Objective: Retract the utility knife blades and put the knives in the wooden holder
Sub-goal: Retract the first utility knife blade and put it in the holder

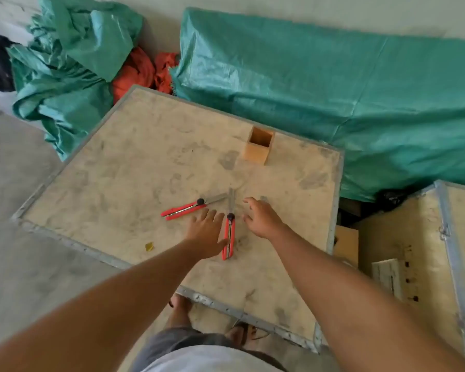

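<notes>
Head view: no readable labels. Scuffed plywood desk (pixel 134 167) with a metal rim, green tarps (pixel 333 89) behind, concrete floor. Two red utility knives, blades out: one (pixel 184 209) lies left, one (pixel 229 236) between the hands. Wooden holder (pixel 258 147) stands farther back. Left hand (pixel 206 234) flat, fingers spread; right hand (pixel 262 218) open, holding nothing.

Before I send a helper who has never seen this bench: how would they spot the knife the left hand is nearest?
Find the big dusty board edged in metal, with the wooden holder near its far side. Two red utility knives lie nearer the person. The one meant points straight away from the person, blade out, between the left hand and right hand; the other knife lies slanted, to the left.
</notes>
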